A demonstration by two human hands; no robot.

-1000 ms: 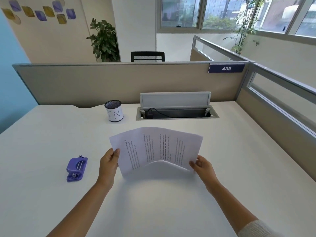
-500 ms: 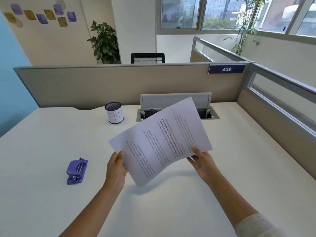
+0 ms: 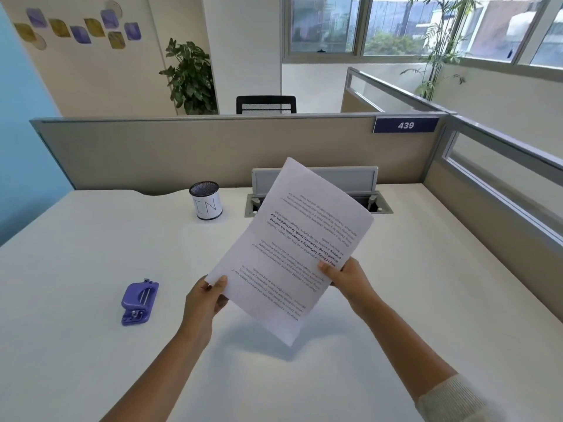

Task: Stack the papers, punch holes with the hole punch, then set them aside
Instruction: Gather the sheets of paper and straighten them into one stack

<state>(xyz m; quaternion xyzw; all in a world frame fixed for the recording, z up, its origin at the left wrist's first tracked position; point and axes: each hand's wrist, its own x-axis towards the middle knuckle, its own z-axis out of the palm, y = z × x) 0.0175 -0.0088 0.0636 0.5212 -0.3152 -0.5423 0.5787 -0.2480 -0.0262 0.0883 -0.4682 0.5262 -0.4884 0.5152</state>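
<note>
A stack of white printed papers (image 3: 292, 248) is held up above the white desk (image 3: 91, 345), tilted with one corner pointing down. My left hand (image 3: 207, 300) pinches the stack's left corner. My right hand (image 3: 347, 277) grips its right edge, thumb on the printed face. A purple hole punch (image 3: 139, 303) lies on the desk to the left of my left hand, apart from both hands.
A mesh pen cup (image 3: 206, 201) marked "IN" stands at the back of the desk. Behind the papers is an open cable tray (image 3: 377, 205) with a raised lid. Beige partition walls (image 3: 152, 153) close the desk at the back and right.
The papers were bowed and low over the desk a second ago. Both hands have lifted them and turned them steeply, so the stack now stands taller and straighter.
</note>
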